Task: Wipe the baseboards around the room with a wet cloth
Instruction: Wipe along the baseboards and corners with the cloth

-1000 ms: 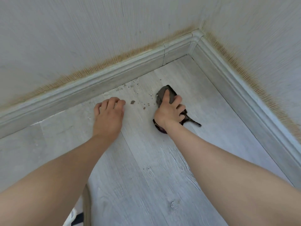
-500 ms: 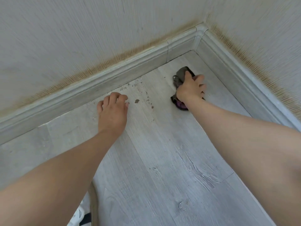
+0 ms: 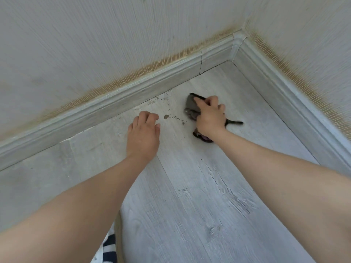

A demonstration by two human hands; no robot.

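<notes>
Right hand (image 3: 209, 118) with cloth (image 3: 190, 106) back from corner — baseboard (image 3: 114, 103) apart.

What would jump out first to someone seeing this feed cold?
Two bare forearms reach toward a room corner: the right hand grips a dark cloth on the grey floor, the left hand rests beside it. Brown crumbs lie between them, and a yellowish stain runs above the baseboard.
</notes>
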